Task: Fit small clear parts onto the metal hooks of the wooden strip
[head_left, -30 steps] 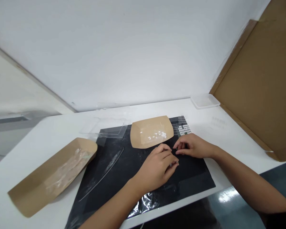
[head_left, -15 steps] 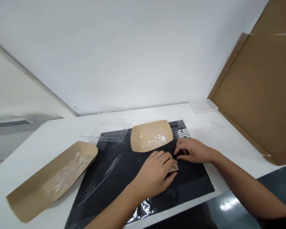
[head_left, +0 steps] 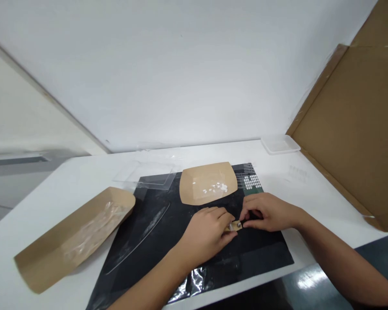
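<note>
My left hand (head_left: 205, 232) is closed around a small tan card-like piece (head_left: 237, 225). Its right end sticks out past the fingertips, with a small dark metallic spot on it. My right hand (head_left: 267, 212) is closed in a pinch at that end, thumb and forefinger close to the edge. Whatever sits between those fingertips is too small to make out. Both hands are over a black mat (head_left: 161, 241). Just beyond them lies a shallow tan paper tray (head_left: 197, 172) with several small white dots in it.
Left stands a long tan paper tray (head_left: 42, 262) holding clear plastic bags (head_left: 97, 232). A sheet of white round stickers (head_left: 252, 181) lies beside thin grey strips (head_left: 241, 181). Clear plastic lids (head_left: 155, 176) and a clear box (head_left: 280, 145) are farther back. Cardboard (head_left: 358, 129) walls the right side.
My right hand has moved down and toward the tan piece, and its fingertips now meet the piece's end. More of the piece shows past my left fingers. The view has shifted slightly.
</note>
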The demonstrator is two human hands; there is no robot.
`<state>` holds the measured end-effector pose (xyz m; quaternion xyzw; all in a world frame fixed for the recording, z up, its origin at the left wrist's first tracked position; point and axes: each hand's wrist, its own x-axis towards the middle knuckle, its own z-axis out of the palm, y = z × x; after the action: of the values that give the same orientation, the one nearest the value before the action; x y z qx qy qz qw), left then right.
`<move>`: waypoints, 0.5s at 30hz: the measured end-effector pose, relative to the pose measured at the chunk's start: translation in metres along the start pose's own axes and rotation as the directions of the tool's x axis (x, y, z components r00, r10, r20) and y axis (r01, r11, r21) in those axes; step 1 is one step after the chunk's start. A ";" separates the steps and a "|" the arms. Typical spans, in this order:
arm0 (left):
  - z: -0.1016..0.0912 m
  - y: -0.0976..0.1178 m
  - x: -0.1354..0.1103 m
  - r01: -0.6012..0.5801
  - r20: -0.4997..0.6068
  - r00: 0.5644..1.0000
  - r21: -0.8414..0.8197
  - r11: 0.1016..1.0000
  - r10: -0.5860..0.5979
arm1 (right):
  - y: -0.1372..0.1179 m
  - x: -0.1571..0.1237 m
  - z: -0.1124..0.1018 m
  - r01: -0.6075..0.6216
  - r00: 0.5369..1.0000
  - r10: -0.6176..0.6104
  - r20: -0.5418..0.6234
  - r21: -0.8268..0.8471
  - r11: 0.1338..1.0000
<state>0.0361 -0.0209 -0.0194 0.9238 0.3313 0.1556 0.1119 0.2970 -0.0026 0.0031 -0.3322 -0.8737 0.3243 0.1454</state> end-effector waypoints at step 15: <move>0.003 -0.002 0.000 -0.011 -0.043 0.999 -0.006 1.000 0.011 | 0.003 0.008 0.025 -0.059 0.994 0.066 -0.091 0.069 0.996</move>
<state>0.0358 -0.0201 -0.0229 0.9217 0.3280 0.1773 0.1066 0.2808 -0.0072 -0.0168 -0.3691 -0.8439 0.3415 0.1867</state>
